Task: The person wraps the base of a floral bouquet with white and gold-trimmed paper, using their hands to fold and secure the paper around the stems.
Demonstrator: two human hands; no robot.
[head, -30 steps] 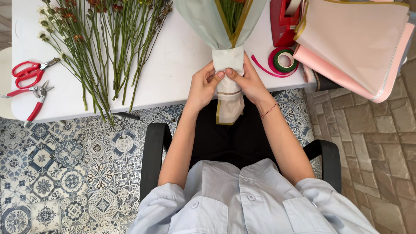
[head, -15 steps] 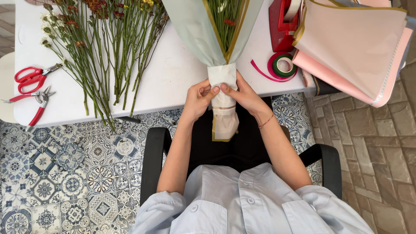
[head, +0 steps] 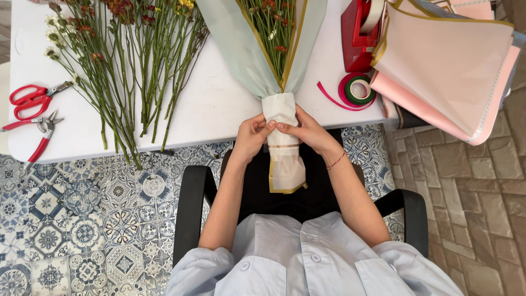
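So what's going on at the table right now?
A seated person has both hands on a wrapped bouquet at the near edge of the white table. The left hand and right hand pinch the paper-wrapped stem bundle, which hangs off the edge over the lap. Loose flower stems lie to the left beside red scissors and red pruners. Ribbon rolls, a red tape dispenser and pink wrapping sheets lie right.

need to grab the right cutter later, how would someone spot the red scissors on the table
Start at the white table and go to its left edge, left of the loose flower stems. The red scissors lie uppermost there, with two round loop handles, unlike the red-handled pliers just below with straight grips.
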